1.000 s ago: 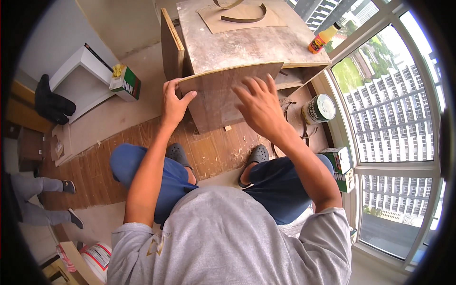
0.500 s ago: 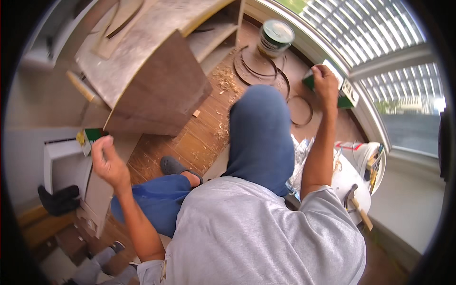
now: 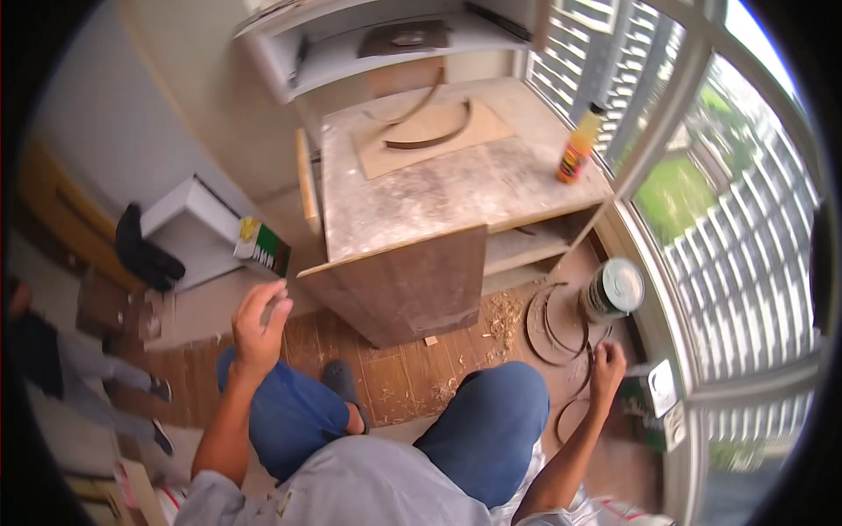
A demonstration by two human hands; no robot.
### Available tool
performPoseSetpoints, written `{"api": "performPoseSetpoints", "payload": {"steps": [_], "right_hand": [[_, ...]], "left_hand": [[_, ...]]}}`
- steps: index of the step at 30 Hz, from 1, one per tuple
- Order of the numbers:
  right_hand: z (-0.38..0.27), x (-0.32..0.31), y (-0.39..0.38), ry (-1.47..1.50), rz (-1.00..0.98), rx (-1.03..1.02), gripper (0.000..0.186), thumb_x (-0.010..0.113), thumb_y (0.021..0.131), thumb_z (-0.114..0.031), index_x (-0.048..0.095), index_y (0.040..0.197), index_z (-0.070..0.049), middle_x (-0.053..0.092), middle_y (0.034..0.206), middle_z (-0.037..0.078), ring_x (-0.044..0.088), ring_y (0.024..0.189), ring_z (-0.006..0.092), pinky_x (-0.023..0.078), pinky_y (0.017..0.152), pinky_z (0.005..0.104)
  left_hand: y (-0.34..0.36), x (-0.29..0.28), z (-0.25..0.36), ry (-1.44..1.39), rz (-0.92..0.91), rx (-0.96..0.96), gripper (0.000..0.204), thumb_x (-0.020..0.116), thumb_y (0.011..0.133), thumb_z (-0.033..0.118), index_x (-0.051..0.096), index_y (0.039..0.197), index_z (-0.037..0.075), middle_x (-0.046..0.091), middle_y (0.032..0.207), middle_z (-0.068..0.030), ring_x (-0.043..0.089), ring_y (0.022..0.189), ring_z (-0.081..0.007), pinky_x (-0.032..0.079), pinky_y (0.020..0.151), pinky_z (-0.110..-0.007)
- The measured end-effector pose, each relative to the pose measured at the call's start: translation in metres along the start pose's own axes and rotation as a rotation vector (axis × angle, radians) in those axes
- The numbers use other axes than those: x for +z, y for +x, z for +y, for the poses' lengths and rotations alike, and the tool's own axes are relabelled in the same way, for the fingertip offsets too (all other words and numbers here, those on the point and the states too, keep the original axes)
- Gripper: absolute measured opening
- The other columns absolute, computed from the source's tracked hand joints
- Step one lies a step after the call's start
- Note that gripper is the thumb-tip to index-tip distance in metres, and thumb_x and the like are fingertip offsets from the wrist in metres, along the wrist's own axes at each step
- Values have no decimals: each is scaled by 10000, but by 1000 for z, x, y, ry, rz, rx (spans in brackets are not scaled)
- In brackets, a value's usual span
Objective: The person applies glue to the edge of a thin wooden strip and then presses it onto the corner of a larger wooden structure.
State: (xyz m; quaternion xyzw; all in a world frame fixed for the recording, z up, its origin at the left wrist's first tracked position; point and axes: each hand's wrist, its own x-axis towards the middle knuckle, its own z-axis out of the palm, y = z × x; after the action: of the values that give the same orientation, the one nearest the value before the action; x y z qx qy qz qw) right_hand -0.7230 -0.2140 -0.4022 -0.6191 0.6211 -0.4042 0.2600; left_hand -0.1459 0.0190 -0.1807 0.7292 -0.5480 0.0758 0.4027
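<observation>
Whitened cabinet top (image 3: 421, 206) beside windows (image 3: 732, 210)

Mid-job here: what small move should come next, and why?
I'd probably bring the left hand to the nearby corner of the brown panel to steady it: the panel stands before the cabinet, neither hand appears to touch it, and the right hand is out by the curled strips.

A flat, brown wood-grain panel (image 3: 403, 289) with a pale upper edge is standing on edge before the cabinet (image 3: 421, 203), while thin, dark strips (image 3: 529, 330) are lying in loose curls beside the lidded can (image 3: 614, 291).
</observation>
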Motion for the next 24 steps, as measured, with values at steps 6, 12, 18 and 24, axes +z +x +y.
{"api": "performPoseSetpoints", "payload": {"steps": [6,12,18,24], "right_hand": [[-336,63,111,174,-250,-572,123,711,976,-54,712,1049,45,731,934,145,682,808,228,539,782,340],[-471,143,161,36,-470,-1035,108,706,961,-95,726,1003,2,717,945,177,694,869,367,547,781,412],[-580,177,137,-106,-436,-1204,140,642,971,-132,720,968,-16,720,996,181,697,928,417,554,823,488],[-657,222,157,36,-263,-1265,201,677,948,-207,754,984,-24,746,952,218,718,935,431,565,832,488]], "left_hand": [[13,-53,11,-45,118,54,279,748,949,12,701,1222,-25,720,1020,-128,697,890,-239,563,832,-354],[30,-46,2,-110,181,126,271,767,931,16,705,1193,-13,712,944,-131,700,849,-273,565,781,-373],[15,-69,-23,-217,253,35,255,757,946,16,706,1195,-7,720,947,-122,709,862,-257,566,785,-358],[32,-37,-31,-483,290,-51,279,737,977,18,690,1251,1,714,996,-103,710,891,-202,569,815,-330]]}}
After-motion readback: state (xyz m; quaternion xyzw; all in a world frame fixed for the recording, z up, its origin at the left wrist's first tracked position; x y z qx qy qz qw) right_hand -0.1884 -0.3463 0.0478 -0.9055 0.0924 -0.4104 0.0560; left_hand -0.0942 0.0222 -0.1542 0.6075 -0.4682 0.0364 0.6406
